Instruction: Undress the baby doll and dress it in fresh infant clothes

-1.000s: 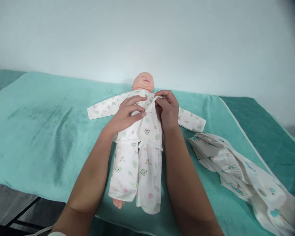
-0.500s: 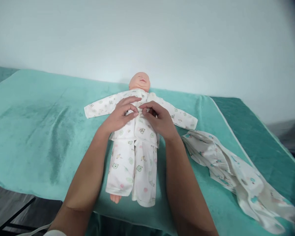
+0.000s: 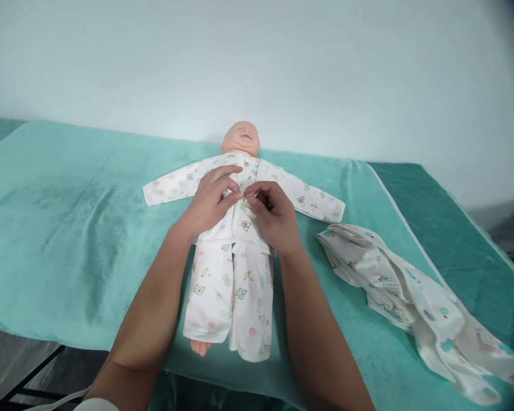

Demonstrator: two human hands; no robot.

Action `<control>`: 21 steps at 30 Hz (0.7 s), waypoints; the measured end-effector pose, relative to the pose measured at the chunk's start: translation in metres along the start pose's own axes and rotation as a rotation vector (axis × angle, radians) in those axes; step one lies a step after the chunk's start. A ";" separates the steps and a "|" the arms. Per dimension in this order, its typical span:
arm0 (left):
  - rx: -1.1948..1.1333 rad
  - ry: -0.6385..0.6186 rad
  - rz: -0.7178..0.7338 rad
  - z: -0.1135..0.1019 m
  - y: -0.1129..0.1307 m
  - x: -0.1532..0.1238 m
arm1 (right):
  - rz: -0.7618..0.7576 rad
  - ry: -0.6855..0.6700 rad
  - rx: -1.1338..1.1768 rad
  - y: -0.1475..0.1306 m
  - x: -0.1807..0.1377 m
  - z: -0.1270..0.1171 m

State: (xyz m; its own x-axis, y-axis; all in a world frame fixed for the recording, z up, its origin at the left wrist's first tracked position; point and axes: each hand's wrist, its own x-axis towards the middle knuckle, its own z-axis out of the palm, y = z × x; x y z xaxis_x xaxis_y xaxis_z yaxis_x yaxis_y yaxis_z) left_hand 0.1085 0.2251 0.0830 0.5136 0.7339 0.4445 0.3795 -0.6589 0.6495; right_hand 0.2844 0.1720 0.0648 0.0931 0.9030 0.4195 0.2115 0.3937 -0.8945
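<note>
A baby doll lies on its back on a teal blanket, dressed in a white printed top and matching trousers. My left hand and my right hand meet over the doll's chest. The fingers of both hands are pinched together on the front edges of the top, where the two flaps overlap. What sits between the fingertips is too small to make out. One bare doll foot pokes out of the left trouser leg.
A crumpled white printed garment lies on the blanket to the right of the doll. A darker green cover lies at the far right. A plain pale wall stands behind. The table's near edge and a dark frame show at lower left.
My right hand let the lifted flap of the top down across the doll's chest and moved in to meet my left hand; both now pinch at the front closure.
</note>
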 end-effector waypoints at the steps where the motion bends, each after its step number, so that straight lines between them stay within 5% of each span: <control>1: -0.003 0.008 -0.004 0.001 0.000 0.000 | 0.001 -0.001 -0.011 0.000 0.000 -0.001; 13: -0.027 0.114 0.019 0.005 -0.001 0.002 | -0.002 -0.011 0.112 0.008 0.001 -0.004; 21: -0.038 0.139 0.021 0.006 0.000 0.001 | -0.030 -0.027 -0.172 -0.006 0.003 0.002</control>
State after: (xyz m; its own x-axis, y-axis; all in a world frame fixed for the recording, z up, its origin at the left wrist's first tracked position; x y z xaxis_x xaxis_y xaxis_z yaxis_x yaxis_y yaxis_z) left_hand 0.1132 0.2252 0.0797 0.4084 0.7373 0.5381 0.3387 -0.6699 0.6607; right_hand 0.2819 0.1728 0.0713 0.0588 0.8962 0.4397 0.3777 0.3878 -0.8408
